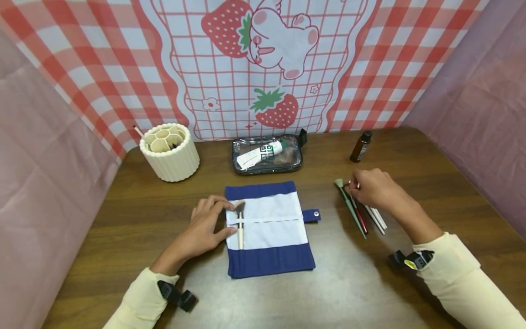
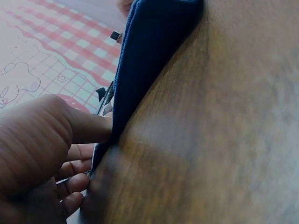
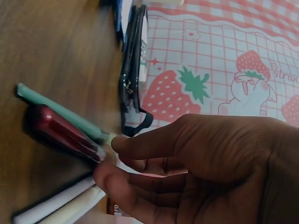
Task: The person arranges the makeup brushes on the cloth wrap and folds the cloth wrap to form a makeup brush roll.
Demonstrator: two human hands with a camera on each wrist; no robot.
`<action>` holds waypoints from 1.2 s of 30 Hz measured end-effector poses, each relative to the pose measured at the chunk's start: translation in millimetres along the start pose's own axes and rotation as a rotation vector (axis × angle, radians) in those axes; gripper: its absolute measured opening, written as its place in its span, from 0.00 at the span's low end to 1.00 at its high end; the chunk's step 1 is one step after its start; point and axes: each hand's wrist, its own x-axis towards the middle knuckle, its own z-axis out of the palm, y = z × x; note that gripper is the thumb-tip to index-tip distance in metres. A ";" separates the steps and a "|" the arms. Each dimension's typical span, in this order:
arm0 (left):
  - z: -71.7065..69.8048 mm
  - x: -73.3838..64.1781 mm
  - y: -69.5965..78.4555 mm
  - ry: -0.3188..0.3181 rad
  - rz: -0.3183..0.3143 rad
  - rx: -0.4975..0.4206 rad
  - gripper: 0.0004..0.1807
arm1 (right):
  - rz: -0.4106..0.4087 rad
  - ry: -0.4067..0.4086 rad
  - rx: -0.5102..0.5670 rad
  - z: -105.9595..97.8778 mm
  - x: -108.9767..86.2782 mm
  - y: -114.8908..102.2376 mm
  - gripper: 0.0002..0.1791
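Note:
A navy and white makeup brush roll [image 1: 273,233] lies unfolded on the table. One makeup brush [image 1: 240,235] with a pale handle sits under its elastic band, near the left side. My left hand [image 1: 203,228] rests at the roll's left edge, thumb and fingers spread beside that brush. Over a loose bunch of brushes at the right, my right hand [image 1: 376,189] pinches a red-handled makeup brush [image 3: 60,133] near its head, which the fingertips hide. A green makeup brush [image 1: 350,208] and white-handled brushes [image 1: 376,219] lie alongside it.
A cream ribbed holder [image 1: 170,157] with round compartments stands at the back left. Behind the roll lies a clear black-trimmed pouch [image 1: 287,160] with a white tube [image 1: 259,155] inside. A dark small bottle [image 1: 360,148] stands at the back right, before the patterned cloth.

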 end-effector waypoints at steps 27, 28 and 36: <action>-0.7 -1.4 0.0 -0.002 0.002 0.007 0.26 | 0.017 0.030 0.033 -0.5 -5.7 3.1 0.04; -0.8 -1.5 0.2 -0.003 0.001 0.008 0.26 | 0.020 0.042 0.039 -3.1 -6.1 2.6 0.05; -1.4 -1.3 1.5 -0.005 0.005 0.006 0.26 | 0.007 0.104 0.173 -23.7 -4.6 1.5 0.14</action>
